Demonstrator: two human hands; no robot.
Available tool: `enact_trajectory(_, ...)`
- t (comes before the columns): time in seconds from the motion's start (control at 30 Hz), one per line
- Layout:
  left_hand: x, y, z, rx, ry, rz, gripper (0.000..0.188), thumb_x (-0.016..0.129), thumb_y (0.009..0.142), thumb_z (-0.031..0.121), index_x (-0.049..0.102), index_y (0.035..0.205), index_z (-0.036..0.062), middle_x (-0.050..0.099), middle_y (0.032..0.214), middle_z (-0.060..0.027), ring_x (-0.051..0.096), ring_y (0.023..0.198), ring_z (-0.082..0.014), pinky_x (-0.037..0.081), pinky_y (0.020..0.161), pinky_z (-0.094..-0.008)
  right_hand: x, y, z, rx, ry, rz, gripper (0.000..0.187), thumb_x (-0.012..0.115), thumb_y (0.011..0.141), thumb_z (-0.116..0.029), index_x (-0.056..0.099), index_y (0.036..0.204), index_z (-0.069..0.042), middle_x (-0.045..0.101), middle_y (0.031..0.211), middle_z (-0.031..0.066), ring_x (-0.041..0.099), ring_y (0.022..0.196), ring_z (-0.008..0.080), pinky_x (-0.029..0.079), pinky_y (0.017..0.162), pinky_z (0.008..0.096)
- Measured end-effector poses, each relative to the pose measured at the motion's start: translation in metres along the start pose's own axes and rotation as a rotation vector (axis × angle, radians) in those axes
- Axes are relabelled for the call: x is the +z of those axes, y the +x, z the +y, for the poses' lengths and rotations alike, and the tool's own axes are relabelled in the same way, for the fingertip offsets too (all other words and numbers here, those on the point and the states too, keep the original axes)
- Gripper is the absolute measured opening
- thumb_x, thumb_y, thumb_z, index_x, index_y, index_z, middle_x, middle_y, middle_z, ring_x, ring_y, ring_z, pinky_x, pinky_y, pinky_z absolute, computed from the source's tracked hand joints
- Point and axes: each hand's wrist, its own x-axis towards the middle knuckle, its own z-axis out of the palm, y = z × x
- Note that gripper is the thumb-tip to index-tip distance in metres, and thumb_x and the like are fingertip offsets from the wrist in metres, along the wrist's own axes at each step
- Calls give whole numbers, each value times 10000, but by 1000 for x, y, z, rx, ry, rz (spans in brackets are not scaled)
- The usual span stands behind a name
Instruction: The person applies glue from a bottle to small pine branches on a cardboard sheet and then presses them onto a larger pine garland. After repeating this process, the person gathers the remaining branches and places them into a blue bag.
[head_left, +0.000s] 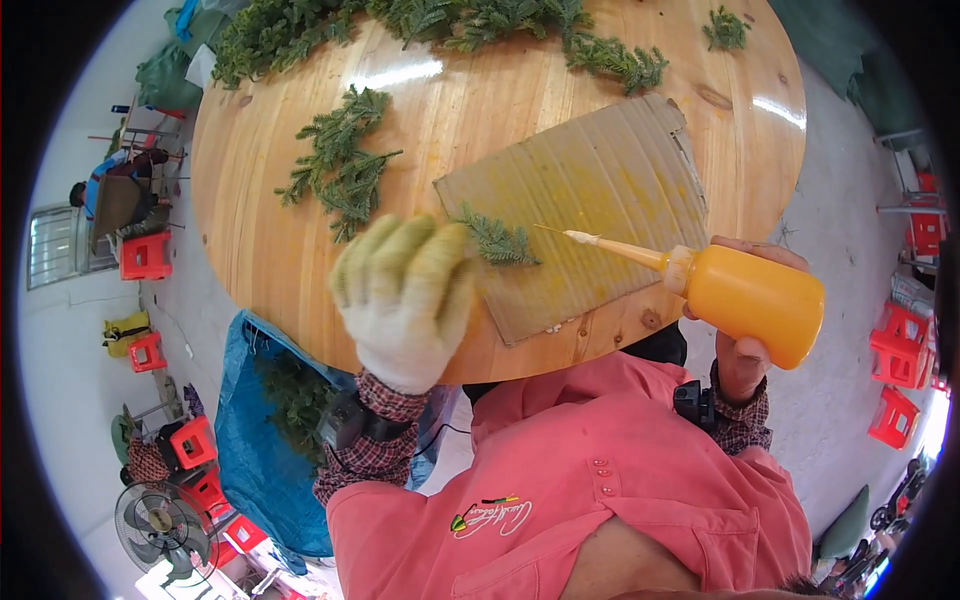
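A: Where is the bottle?
B: The right hand (pixel 745 355) wraps around an orange squeeze bottle (pixel 752 300), near right, its thin nozzle pointing left over the cardboard (pixel 600 200).
A: And the left hand?
B: The gloved left hand (pixel 405 295) pinches a small green sprig (pixel 497 240) on the cardboard; more sprigs (pixel 340 165) lie farther across the round wooden table (pixel 460 110).

We see a round wooden table (pixel 480 110) with loose green sprigs (pixel 340 165) lying on it and a longer heap of greenery (pixel 420 22) along its far edge. On the floor to our left stand red plastic stools (pixel 146 256), a blue sack (pixel 262 440) holding more greenery, and an electric fan (pixel 160 525).
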Motion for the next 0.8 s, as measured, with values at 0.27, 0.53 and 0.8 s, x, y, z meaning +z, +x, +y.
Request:
enact_trajectory(0.27, 20, -14, 2, 71, 19, -139, 332, 758, 788, 202, 673, 1105, 154, 646, 1118, -29, 594, 1097, -238, 419, 999, -439, 21, 7, 4, -149, -50, -37, 872, 761, 770, -611, 440, 1253, 40, 608, 1161, 227, 652, 1035, 301, 528, 884, 385)
enact_trajectory(0.53, 26, -22, 8, 46, 7, -168, 356, 733, 813, 185, 646, 1152, 119, 641, 1165, -62, 593, 1111, -242, 423, 999, -446, 38, 15, -2, -293, -17, -156, 790, 862, 731, -443, 450, 1227, 13, 641, 1108, 233, 657, 1012, 301, 525, 884, 390)
enact_trajectory(0.8, 26, -23, 9, 17, -30, -165, 356, 736, 808, 145, 650, 1151, 98, 648, 1191, -81, 602, 1114, -257, 425, 994, -445, 46, 16, -1, -368, -19, -228, 811, 909, 680, -393, 460, 1226, 5, 642, 1121, 234, 657, 1009, 297, 532, 894, 390)
